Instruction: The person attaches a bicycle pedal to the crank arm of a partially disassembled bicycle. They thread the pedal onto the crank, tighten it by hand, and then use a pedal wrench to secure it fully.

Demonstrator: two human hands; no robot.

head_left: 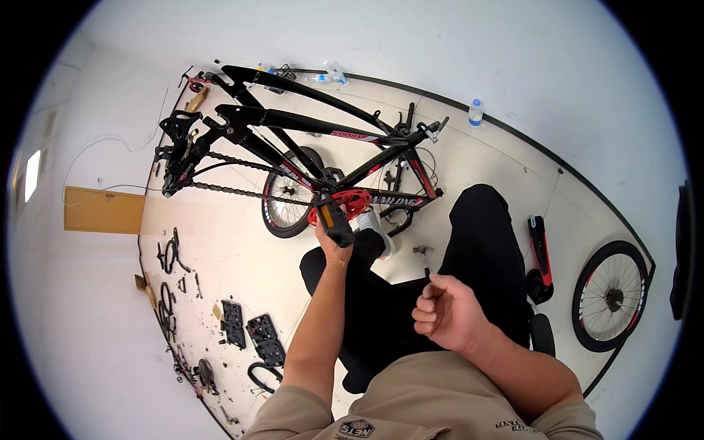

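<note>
A black bicycle frame (308, 121) with red and white lettering stands in front of me, its chain (235, 190) running to a red chainring (353, 201). My left hand (334, 248) is closed around the lower part of a black pedal (335, 221) with an orange reflector, beside the chainring; the pedal covers part of the fingers. My right hand (453, 312) is curled above my lap, thumb against the fingers. Just beyond the thumb shows a hammer (423, 251), its dark handle end meeting the thumb's outline. Whether the fingers hold anything is hidden.
A loose wheel (610, 296) leans at the right wall, near a black-and-red pump-like object (540, 253). Another wheel (289, 192) lies behind the frame. Open black tool cases (265, 339) and scattered parts cover the left floor. A water bottle (475, 113) stands by the far wall.
</note>
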